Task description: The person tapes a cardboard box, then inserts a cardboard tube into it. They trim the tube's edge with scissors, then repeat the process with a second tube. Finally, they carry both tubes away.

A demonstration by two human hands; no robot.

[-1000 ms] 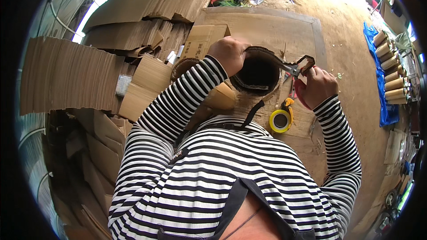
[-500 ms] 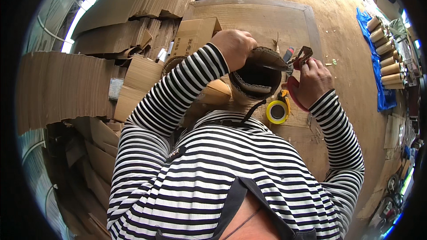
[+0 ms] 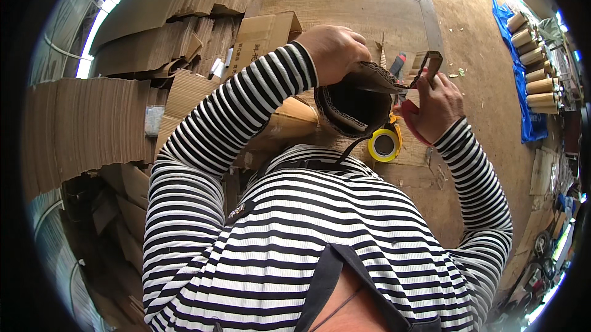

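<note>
An open, rolled corrugated cardboard tube (image 3: pixel 323 105) stands before me, its dark hollow facing up. My left hand (image 3: pixel 335 54) is closed on its far left rim. Red-handled scissors (image 3: pixel 415 128) are in my right hand (image 3: pixel 440 107), with the blades at the tube's right rim. From that rim a partly cut strip of cardboard (image 3: pixel 434 62) sticks up beside my right fingers. Below the scissors lies a yellow tape roll (image 3: pixel 374 149), touching a yellow tool (image 3: pixel 396 129) that looks like a utility knife. A tool with a red and dark handle (image 3: pixel 399 62) rests beyond the tube.
A wooden board (image 3: pixel 345 9) lies under the work. Stacks of flat cardboard (image 3: pixel 89 126) and a cardboard box (image 3: pixel 261 40) fill the left side. On the far right, several cardboard tubes (image 3: pixel 542 86) lie on a blue sheet (image 3: pixel 520 107).
My left hand has shifted slightly right along the rim. The scissors have moved in against the tube's right edge, and the cardboard strip stands higher beside my right hand.
</note>
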